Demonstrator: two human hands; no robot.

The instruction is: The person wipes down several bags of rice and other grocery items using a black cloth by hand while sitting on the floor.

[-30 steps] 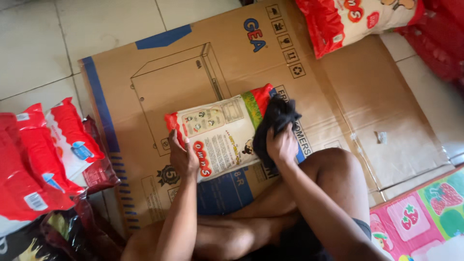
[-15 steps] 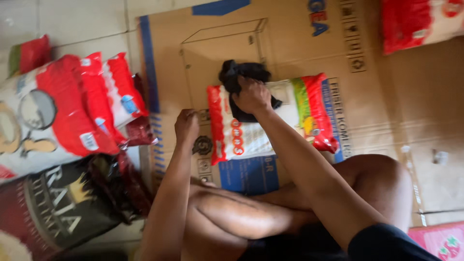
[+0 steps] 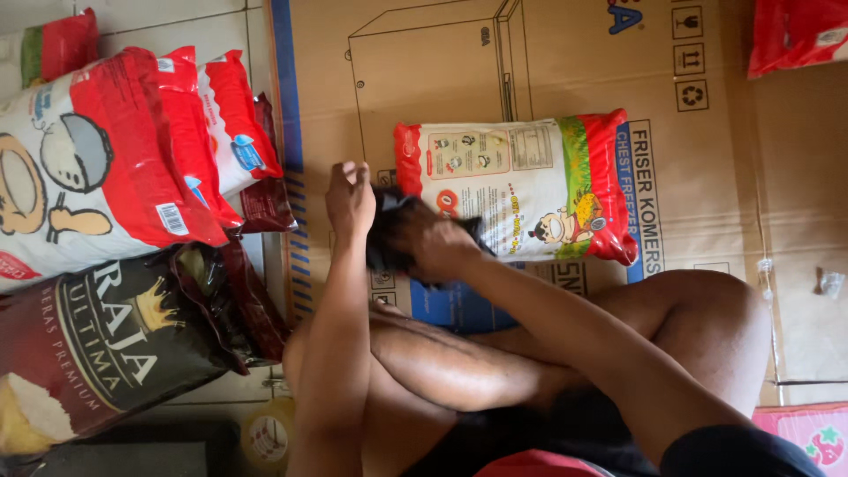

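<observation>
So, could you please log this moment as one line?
left hand: on dark cloth | right hand: gripping dark cloth | rice bag: flat on cardboard

I am sitting on the tiled floor (image 3: 177, 22) of what is looking like a small shop's stockroom or a home storeroom: sealed rice sacks (image 3: 97, 168) are piling up at my left, and a flattened appliance carton (image 3: 548, 62) is serving as my mat.
</observation>
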